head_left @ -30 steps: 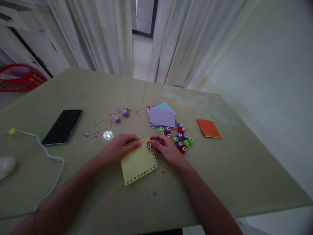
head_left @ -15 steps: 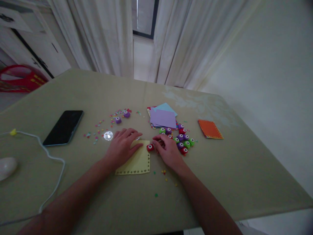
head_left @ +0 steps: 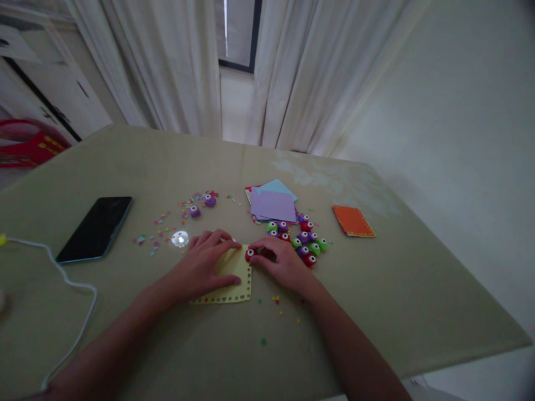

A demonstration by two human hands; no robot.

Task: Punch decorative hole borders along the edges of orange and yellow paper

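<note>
A small red craft punch (head_left: 249, 254) with a single eye sits at the right edge of a yellow paper sheet (head_left: 234, 292). My right hand (head_left: 283, 263) pinches it between thumb and fingers. Small cut-out shapes run along the sheet's bottom and right edges. My left hand (head_left: 207, 265) lies spread over the sheet's upper left part, thumb and fingers apart. It hides much of the paper. Just right of my right hand stands a cluster of red, green and purple punches (head_left: 307, 242).
Purple and blue paper cards (head_left: 273, 205) are stacked behind my hands, with an orange stitched-edge square (head_left: 354, 221) to the right. Two purple punches (head_left: 194, 211), confetti and a shiny disc (head_left: 180, 239) lie left. Further left are a dark tablet (head_left: 96, 228) and a white cable (head_left: 79, 285).
My right hand has closed its thumb and fingers on the red craft punch. My left thumb has swung down over the paper. The view has shifted slightly.
</note>
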